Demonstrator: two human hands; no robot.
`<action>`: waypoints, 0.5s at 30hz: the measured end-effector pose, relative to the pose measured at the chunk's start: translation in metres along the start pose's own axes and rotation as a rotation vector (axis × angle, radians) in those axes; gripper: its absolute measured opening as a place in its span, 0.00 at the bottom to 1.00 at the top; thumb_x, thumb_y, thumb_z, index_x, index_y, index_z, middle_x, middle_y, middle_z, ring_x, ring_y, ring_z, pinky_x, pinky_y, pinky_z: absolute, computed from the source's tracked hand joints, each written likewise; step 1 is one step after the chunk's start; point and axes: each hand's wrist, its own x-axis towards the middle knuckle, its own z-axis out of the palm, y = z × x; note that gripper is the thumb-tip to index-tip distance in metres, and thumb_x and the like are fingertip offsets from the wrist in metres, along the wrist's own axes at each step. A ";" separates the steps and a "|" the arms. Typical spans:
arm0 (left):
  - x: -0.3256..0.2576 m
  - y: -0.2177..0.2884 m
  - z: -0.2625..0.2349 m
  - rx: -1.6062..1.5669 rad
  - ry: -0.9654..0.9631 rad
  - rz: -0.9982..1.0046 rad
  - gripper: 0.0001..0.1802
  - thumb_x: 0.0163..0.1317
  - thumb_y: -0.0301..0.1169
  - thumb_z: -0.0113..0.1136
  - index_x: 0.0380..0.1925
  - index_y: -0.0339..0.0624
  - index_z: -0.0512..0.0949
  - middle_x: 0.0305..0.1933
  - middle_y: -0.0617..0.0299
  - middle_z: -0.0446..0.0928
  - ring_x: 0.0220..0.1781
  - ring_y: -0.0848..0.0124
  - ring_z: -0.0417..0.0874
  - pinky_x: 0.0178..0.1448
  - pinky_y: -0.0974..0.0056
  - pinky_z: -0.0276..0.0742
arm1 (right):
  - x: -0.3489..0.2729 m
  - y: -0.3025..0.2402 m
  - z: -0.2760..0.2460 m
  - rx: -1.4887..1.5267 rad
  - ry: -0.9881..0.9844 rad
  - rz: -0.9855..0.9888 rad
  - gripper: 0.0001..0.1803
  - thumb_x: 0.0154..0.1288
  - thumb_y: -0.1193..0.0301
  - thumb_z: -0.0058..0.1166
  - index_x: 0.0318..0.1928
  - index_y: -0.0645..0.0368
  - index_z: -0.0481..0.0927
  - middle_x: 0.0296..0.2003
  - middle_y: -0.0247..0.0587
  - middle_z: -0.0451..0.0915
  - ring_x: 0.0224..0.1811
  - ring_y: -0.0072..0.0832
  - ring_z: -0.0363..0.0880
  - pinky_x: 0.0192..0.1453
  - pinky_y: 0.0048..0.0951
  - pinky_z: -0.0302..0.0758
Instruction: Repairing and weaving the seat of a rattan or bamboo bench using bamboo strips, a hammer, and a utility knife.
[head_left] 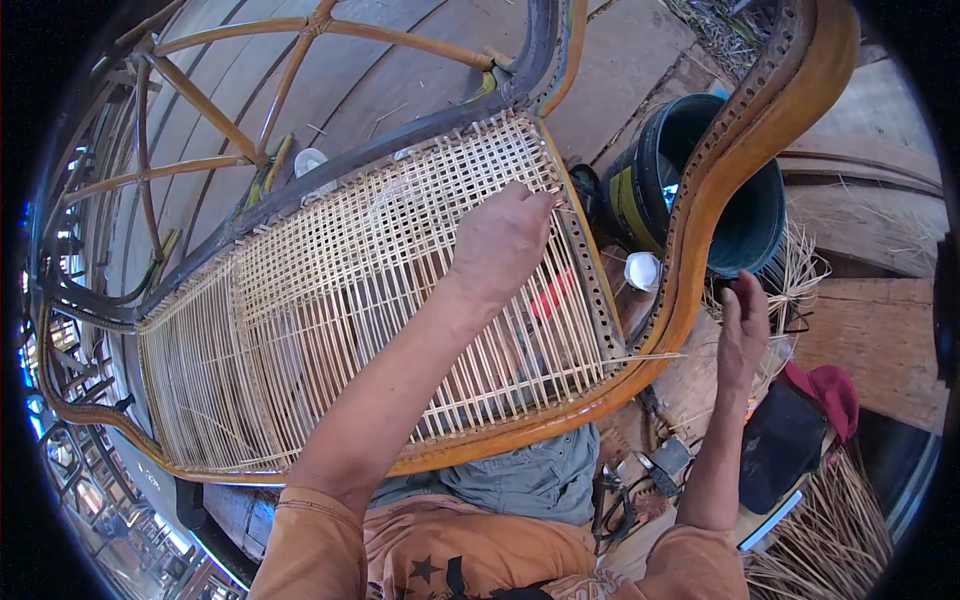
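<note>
A cane seat panel (340, 215) stretches across a curved wooden frame (700, 220) over my lap. Its far part is woven in a tight open grid; the near part shows mostly parallel strands with few crossings. My left hand (508, 238) is closed in a pinch at the panel's right end, with a short bit of cane strand (558, 197) at its fingertips. Off to the right, past the frame, my right hand (742, 325) is raised with the thumb apart from half-curled fingers, and nothing visible in it. A loose strand (655, 356) sticks out over the frame's near right corner.
Behind the frame's right arm stands a dark bucket (750, 225), with a small white cup (642, 271) beside it. Loose cane (800, 265) lies by the bucket. A maroon and black cap (815, 400) and a bundle of cane (830, 530) are at the lower right.
</note>
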 end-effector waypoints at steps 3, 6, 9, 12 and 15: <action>0.001 0.004 -0.003 0.141 0.000 0.094 0.03 0.55 0.27 0.57 0.29 0.42 0.79 0.27 0.55 0.74 0.33 0.59 0.81 0.36 0.58 0.79 | -0.008 -0.015 -0.012 0.111 0.078 0.033 0.16 0.69 0.75 0.51 0.56 0.63 0.74 0.44 0.37 0.76 0.45 0.22 0.74 0.51 0.23 0.72; 0.006 0.008 -0.002 0.309 -0.095 0.094 0.06 0.52 0.25 0.55 0.29 0.42 0.80 0.31 0.55 0.76 0.36 0.61 0.82 0.38 0.60 0.80 | -0.016 -0.026 -0.018 0.156 0.082 0.036 0.16 0.69 0.75 0.51 0.56 0.63 0.74 0.44 0.35 0.76 0.44 0.20 0.74 0.50 0.21 0.72; 0.011 0.015 -0.002 0.400 -0.166 0.054 0.05 0.52 0.25 0.55 0.29 0.42 0.80 0.32 0.56 0.77 0.37 0.62 0.82 0.39 0.62 0.80 | -0.020 -0.034 -0.023 0.153 0.079 0.013 0.15 0.70 0.75 0.51 0.55 0.63 0.75 0.42 0.34 0.76 0.42 0.19 0.73 0.48 0.20 0.72; 0.011 0.017 -0.003 0.415 -0.155 0.092 0.05 0.52 0.24 0.54 0.29 0.41 0.79 0.30 0.54 0.75 0.36 0.58 0.81 0.40 0.57 0.79 | -0.023 -0.043 -0.027 0.155 0.079 0.014 0.15 0.70 0.74 0.51 0.55 0.63 0.75 0.41 0.33 0.76 0.41 0.18 0.73 0.46 0.19 0.71; 0.011 0.014 -0.001 0.463 -0.219 0.126 0.05 0.51 0.25 0.55 0.28 0.41 0.79 0.31 0.55 0.75 0.39 0.59 0.81 0.41 0.59 0.79 | -0.025 -0.043 -0.025 0.157 0.085 0.034 0.15 0.70 0.74 0.52 0.54 0.63 0.75 0.40 0.32 0.76 0.39 0.17 0.72 0.44 0.18 0.71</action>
